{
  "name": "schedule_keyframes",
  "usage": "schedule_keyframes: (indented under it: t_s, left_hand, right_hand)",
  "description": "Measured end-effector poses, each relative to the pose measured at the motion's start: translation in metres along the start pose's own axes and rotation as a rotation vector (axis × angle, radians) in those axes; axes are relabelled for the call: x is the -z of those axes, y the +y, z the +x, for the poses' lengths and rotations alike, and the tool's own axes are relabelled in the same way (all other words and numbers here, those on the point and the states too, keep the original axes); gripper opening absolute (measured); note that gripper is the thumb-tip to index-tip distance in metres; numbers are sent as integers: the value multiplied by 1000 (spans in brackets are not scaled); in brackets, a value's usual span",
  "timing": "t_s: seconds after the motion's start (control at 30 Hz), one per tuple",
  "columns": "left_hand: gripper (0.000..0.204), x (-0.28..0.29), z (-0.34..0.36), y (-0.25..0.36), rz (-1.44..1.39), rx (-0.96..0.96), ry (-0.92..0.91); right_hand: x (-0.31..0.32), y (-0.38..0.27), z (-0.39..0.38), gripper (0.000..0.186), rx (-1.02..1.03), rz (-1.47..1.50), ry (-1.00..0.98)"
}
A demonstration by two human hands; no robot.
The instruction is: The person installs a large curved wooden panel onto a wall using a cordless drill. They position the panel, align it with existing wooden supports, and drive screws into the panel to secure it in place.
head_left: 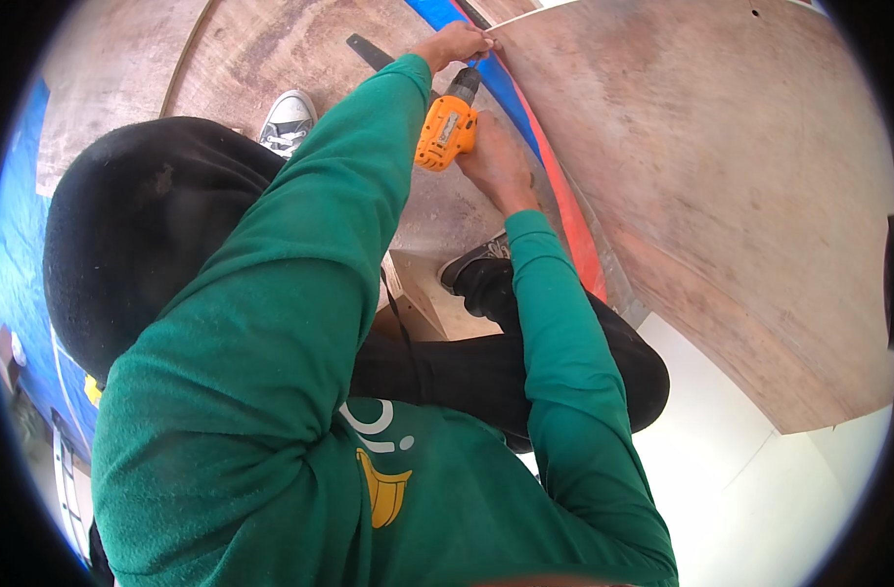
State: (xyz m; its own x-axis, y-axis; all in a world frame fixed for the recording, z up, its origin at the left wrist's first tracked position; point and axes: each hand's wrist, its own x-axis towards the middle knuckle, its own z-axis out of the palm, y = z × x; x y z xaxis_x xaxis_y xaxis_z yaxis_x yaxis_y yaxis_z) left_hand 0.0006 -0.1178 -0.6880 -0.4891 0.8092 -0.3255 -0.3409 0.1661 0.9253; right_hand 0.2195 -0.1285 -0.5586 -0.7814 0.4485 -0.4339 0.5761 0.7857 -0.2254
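Drill [448, 129] in orange and black sits in the right hand [496, 161], the fingers wrapped tight around its handle so the grip is closed on the tool. Its dark nose points up and away from the person, toward the near edge of a large brown plywood sheet [721, 196] that fills the upper right of the view. Along that edge runs a blue strip [514, 98] with a red strip [572, 220] beside it, and the drill's tip lies just at the blue one.

The left hand [454, 44] reaches further out, fingers pressed together in a pinch at the plywood edge, where a thin pale line [515, 18] runs off toward the far side; whether the fingers hold that line or only press on the board cannot be told. Both arms wear green sleeves [310, 264], the left one crossing the middle of the view, the right one coming up from the lower edge.

Below the arms the person's black trousers [486, 372] show, with a grey and white sneaker [289, 122] on a second plywood panel [261, 49] at the upper left and a dark shoe [474, 262] near the red strip. A small pale wooden block [418, 293] lies by that shoe. White flooring [750, 489] shows at the lower right.
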Motion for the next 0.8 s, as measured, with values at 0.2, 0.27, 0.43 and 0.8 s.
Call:
schedule_keyframes:
  t_s: [0.2,0.27,0.43,0.8]
  left_hand:
    - [24,-2,0,1,19,18,17]
    - [24,-2,-2,2,19,-5,17]
    - [25,-3,-3,7,19,10,13]
    - [27,-12,-6,13,-32,70,15]
  right_hand:
    - [-2,2,0,43,37,0,23]
    - [-4,3,-1,43,36,-16,34]
    - [-10,3,-1,42,57,-71,87]
    - [-15,0,-2,45,6,-47,121]
